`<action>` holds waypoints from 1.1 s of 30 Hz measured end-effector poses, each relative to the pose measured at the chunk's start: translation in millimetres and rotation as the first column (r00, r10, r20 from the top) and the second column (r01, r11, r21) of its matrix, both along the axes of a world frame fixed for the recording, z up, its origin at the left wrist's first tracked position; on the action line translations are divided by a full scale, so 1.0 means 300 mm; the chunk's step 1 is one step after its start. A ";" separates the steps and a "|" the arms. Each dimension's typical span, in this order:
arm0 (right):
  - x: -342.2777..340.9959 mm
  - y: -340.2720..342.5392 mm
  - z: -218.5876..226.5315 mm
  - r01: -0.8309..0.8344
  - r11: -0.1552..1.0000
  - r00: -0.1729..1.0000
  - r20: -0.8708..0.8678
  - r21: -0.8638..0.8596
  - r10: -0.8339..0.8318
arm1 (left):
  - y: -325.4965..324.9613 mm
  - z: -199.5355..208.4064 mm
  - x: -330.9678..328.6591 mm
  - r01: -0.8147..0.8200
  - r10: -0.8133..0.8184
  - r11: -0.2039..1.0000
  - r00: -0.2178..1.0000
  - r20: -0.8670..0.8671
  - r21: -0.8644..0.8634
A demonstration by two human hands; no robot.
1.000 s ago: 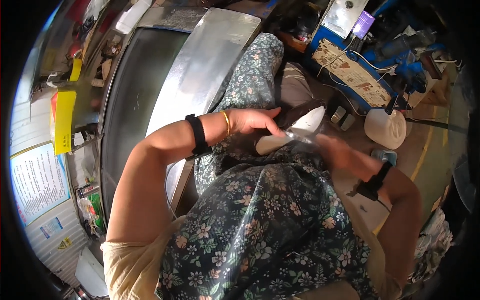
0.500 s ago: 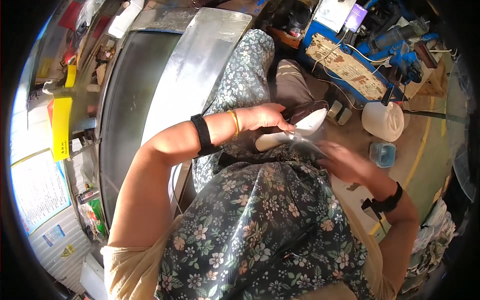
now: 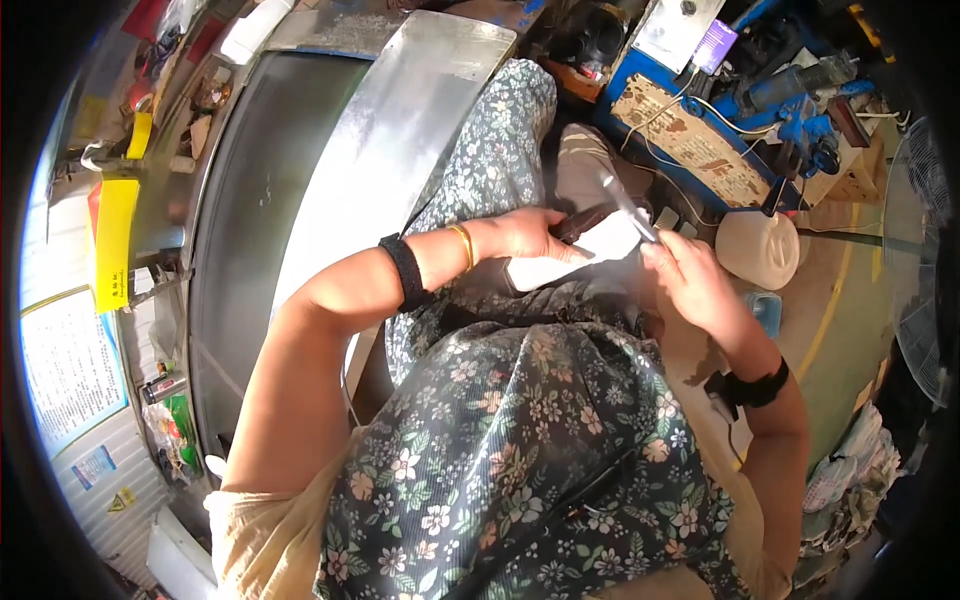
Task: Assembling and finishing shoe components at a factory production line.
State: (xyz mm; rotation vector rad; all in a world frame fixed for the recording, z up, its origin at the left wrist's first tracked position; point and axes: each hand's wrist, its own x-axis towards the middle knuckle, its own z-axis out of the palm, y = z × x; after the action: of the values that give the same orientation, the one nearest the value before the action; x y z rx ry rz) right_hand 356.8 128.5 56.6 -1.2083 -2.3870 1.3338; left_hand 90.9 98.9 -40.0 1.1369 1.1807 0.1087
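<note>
A dark brown shoe (image 3: 582,219) lies across my lap with its pale, white sole-shaped surface (image 3: 605,243) facing up. My left hand (image 3: 535,236) grips the shoe from its left side, the thumb along the white surface and the other fingers mostly hidden. Just right of the shoe, my right hand (image 3: 690,278) is closed round a slim grey metal hand tool (image 3: 632,215). The tool points up and to the left, above the shoe's far end. Its exact kind is not clear.
Left of my legs runs a machine with a dark belt-like surface (image 3: 265,210) and a shiny metal plate (image 3: 400,130). A blue machine (image 3: 690,130) with cables stands at the far right. Near it are a whitish plastic jug (image 3: 757,250) and a clear bluish container (image 3: 765,312).
My right hand and the tool have risen from low over the shoe, the tool now pointing up and away. My left hand stays on the shoe, whose white surface shows more fully.
</note>
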 end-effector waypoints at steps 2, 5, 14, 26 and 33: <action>0.015 -0.058 -0.137 0.135 0.990 0.988 -0.077 0.042 -0.131 | -0.008 0.000 0.011 -0.027 0.026 1.000 0.999 -0.025 -0.002; 0.020 -0.006 -0.138 0.047 0.983 0.984 0.178 -0.180 -0.015 | 0.012 -0.004 -0.007 0.021 -0.020 0.999 1.000 0.005 -0.043; -0.067 -0.064 -0.086 -0.125 0.986 0.972 0.188 -0.109 0.144 | -0.086 0.051 -0.072 0.089 -0.078 0.974 0.995 -0.058 0.209; -0.592 0.201 -0.008 -0.286 0.956 0.957 -0.018 0.067 0.288 | -0.315 0.253 -0.246 -0.231 0.270 0.924 0.958 -0.093 0.306; -0.970 0.306 -0.312 -0.363 0.903 0.929 0.009 0.232 0.371 | -0.423 0.476 -0.429 -0.011 0.110 0.931 0.962 -0.251 0.365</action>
State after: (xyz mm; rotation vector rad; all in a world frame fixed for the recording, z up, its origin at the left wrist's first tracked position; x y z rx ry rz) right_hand 65.7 220.5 -37.1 -0.6893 -2.7456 1.1059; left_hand -37.6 -28.1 102.7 1.4724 1.4787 0.2333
